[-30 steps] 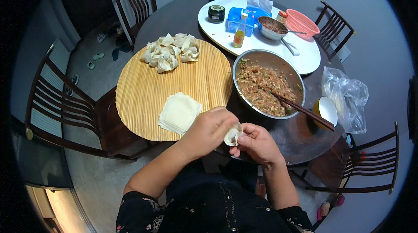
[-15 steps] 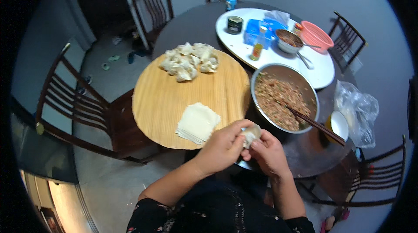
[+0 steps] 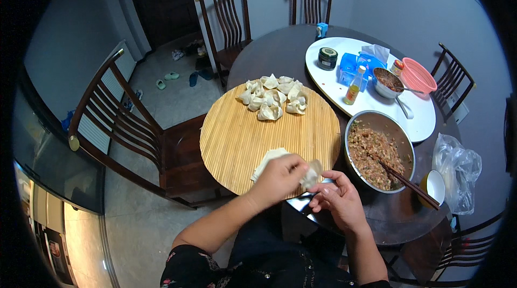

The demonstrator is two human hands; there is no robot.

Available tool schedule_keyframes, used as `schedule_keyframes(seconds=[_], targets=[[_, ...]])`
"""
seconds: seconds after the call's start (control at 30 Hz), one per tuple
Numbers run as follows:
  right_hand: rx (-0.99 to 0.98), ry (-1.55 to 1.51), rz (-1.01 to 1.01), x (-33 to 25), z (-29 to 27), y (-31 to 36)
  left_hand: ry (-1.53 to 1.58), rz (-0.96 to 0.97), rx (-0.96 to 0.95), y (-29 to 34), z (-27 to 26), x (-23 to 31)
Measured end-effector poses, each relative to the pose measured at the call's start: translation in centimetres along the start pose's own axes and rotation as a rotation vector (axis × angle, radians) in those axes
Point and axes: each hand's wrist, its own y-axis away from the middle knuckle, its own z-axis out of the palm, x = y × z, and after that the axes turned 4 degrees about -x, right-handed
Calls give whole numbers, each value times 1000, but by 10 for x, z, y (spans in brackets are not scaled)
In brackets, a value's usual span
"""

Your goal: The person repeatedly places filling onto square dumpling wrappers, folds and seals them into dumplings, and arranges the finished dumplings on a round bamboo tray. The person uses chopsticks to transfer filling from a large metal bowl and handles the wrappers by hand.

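My left hand is closed on a folded wonton, held by its edge over the board's near right rim. Just to the right of it, my right hand is open with its fingers apart and nothing in them. Beneath my left hand, a stack of pale square wrappers lies partly hidden on a round slatted wooden board. Several finished wontons sit clustered toward the board's far side. On the right stands a steel bowl of minced filling, with dark chopsticks leaning out of it.
Behind the bowl, a white turntable carries a dark jar, a bottle, a smaller metal bowl and a pink basket. A white bowl and a clear plastic bag are at the right. Wooden chairs surround the table.
My hands have come apart: the left has drawn the wonton away from the right, whose fingers have spread. The view has shifted, so the table appears lower and farther right.
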Motion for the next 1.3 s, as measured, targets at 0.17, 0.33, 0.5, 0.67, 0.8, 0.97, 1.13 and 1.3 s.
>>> schedule_keyframes(seconds=[0.17, 0.33, 0.5, 0.67, 0.8, 0.97, 1.13, 1.3], targets=[[0, 55, -28, -2, -6, 1, 170, -323, 164, -56, -48, -14], [-39, 107, 20, 1, -13, 1, -76, -260, 225, -119, -50, -48], [20, 106, -1, 3, -20, 6, -358, -143, 395, -146, -45, -94], [16, 101, -15, 3, -22, 7, -565, -100, 384, -137, -40, -62], [11, 131, -22, 3, -18, 6, -543, -88, 411, -124, -55, -51], [63, 289, -59, 0, -21, 15, -519, -90, 47, -62, -61, -13], [107, 547, -97, -4, -10, 8, -718, 109, -82, -8, -52, -8], [43, 996, -193, -17, 7, -11, -714, 122, 37, -3, -50, -24]])
